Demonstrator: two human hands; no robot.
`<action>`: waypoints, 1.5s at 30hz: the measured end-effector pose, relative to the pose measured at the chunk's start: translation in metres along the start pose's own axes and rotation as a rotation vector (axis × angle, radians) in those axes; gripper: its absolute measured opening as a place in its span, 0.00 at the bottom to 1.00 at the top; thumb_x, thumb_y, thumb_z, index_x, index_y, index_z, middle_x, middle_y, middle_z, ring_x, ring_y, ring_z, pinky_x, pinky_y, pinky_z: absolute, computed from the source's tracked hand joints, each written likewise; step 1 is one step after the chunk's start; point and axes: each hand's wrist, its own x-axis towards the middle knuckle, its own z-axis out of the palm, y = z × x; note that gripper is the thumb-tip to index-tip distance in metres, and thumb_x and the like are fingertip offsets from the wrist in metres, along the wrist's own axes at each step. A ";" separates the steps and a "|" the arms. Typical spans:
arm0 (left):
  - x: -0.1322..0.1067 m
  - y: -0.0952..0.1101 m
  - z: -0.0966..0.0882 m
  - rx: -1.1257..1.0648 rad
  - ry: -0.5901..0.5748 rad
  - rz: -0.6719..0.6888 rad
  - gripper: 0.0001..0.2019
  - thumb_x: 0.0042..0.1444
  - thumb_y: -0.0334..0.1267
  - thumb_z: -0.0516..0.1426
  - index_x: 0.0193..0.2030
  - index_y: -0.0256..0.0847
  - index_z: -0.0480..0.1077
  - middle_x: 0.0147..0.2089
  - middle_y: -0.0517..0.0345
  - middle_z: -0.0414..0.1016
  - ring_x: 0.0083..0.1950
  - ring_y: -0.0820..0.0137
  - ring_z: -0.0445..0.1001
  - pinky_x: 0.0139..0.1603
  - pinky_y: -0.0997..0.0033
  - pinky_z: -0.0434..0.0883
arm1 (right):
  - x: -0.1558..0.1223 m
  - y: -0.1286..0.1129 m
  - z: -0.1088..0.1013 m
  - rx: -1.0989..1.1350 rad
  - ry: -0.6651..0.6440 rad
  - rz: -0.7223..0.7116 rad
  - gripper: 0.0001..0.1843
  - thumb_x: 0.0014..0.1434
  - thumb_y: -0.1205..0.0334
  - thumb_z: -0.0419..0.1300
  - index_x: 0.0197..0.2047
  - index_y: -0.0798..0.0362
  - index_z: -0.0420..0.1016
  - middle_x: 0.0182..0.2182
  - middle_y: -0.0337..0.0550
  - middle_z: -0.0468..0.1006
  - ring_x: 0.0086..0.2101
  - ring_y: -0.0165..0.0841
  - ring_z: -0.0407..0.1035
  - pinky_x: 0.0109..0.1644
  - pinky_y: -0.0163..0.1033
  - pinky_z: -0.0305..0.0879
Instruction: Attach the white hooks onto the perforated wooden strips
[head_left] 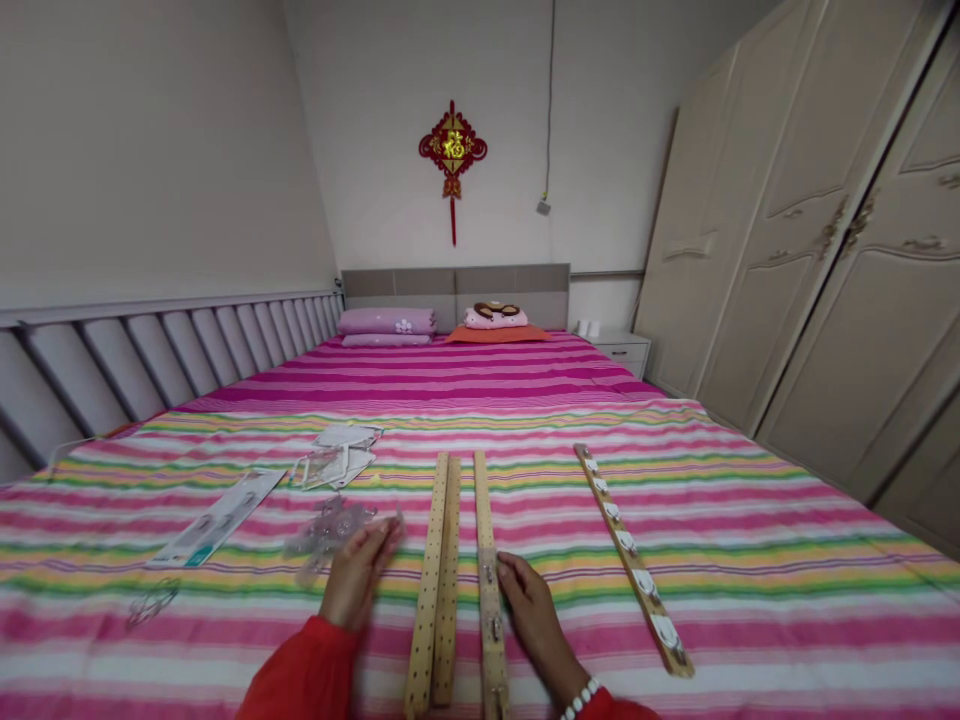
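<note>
— Our left hand (358,572) is closed with its fingertips upon a small transparent plastic piece (395,522), are we agreed?

— Yes, we see it pinched between thumb and fingers, although the blur hides its exact form. And our right hand (534,603)?

— Its fingers are at the right edge of a narrow pale wooden strip with small holes (482,500). Whether they grasp this strip or only touch it, we cannot tell. On its nearer part sit clear plastic hooks with metal bends (493,628).

— Where does this strip lie, please?

— It lies on a striped cloth of pink, white, yellow and green (540,510), between our two hands. Just to its left are two more pale wooden strips with holes (428,590), side by side. Well to its right, at a slant, lies a brown wooden strip carrying six white hooks (634,562).

— Can we read some writing?

— One big golden character, 福 (454,146), we can read on the red knot-shaped wall ornament (453,170). The golden signs at its two sides (435,145) are too small for us.

— And the long white card package with a teal corner (221,518), at the left?

— Any print on it is also too small. To its right lie white-and-clear packets (337,465) and, nearer to our left hand, a loose heap of transparent plastic hooks (330,528).
</note>
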 end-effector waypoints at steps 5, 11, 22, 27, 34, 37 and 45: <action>-0.047 -0.015 0.032 -0.413 -0.135 -0.392 0.06 0.55 0.25 0.54 0.32 0.36 0.72 0.34 0.52 0.80 0.35 0.73 0.80 0.38 0.76 0.76 | 0.004 0.007 -0.001 0.059 0.072 0.051 0.22 0.47 0.44 0.64 0.36 0.55 0.79 0.29 0.46 0.80 0.32 0.39 0.72 0.37 0.41 0.68; -0.078 -0.023 0.052 -0.351 -0.153 -0.437 0.05 0.53 0.24 0.57 0.30 0.36 0.72 0.36 0.50 0.81 0.40 0.70 0.80 0.43 0.74 0.76 | -0.012 -0.012 0.006 0.146 0.123 0.038 0.20 0.48 0.45 0.64 0.32 0.55 0.77 0.27 0.44 0.78 0.30 0.36 0.69 0.35 0.38 0.66; -0.090 -0.028 0.067 -0.058 -0.243 -0.096 0.16 0.36 0.45 0.69 0.26 0.35 0.74 0.26 0.57 0.77 0.30 0.73 0.74 0.33 0.78 0.69 | -0.029 -0.040 0.025 0.125 0.137 -0.002 0.14 0.42 0.56 0.70 0.30 0.54 0.74 0.20 0.33 0.67 0.21 0.27 0.58 0.23 0.31 0.56; -0.087 -0.035 0.072 0.072 -0.262 0.047 0.15 0.40 0.46 0.66 0.29 0.34 0.76 0.28 0.55 0.78 0.34 0.67 0.75 0.39 0.70 0.70 | -0.026 -0.038 0.023 0.180 0.117 0.013 0.14 0.45 0.54 0.68 0.31 0.54 0.74 0.23 0.38 0.73 0.24 0.30 0.64 0.27 0.32 0.61; -0.072 -0.042 0.077 0.164 -0.351 0.070 0.10 0.36 0.40 0.66 0.25 0.37 0.74 0.28 0.55 0.78 0.33 0.67 0.75 0.39 0.69 0.70 | -0.012 -0.036 0.017 0.234 0.137 0.034 0.14 0.43 0.53 0.68 0.28 0.54 0.74 0.19 0.37 0.73 0.20 0.28 0.64 0.24 0.32 0.60; -0.063 -0.038 0.081 0.163 -0.402 0.038 0.11 0.29 0.34 0.66 0.25 0.37 0.74 0.27 0.55 0.78 0.33 0.67 0.75 0.38 0.69 0.70 | -0.003 -0.035 0.013 0.249 0.113 0.074 0.15 0.41 0.51 0.69 0.25 0.54 0.74 0.15 0.35 0.70 0.17 0.27 0.62 0.21 0.33 0.58; -0.042 -0.044 0.084 0.122 -0.328 0.008 0.17 0.35 0.45 0.66 0.29 0.38 0.70 0.27 0.56 0.77 0.30 0.68 0.75 0.34 0.69 0.71 | 0.015 -0.034 0.003 0.189 0.069 0.086 0.13 0.44 0.53 0.64 0.27 0.55 0.76 0.18 0.38 0.73 0.19 0.30 0.64 0.23 0.34 0.60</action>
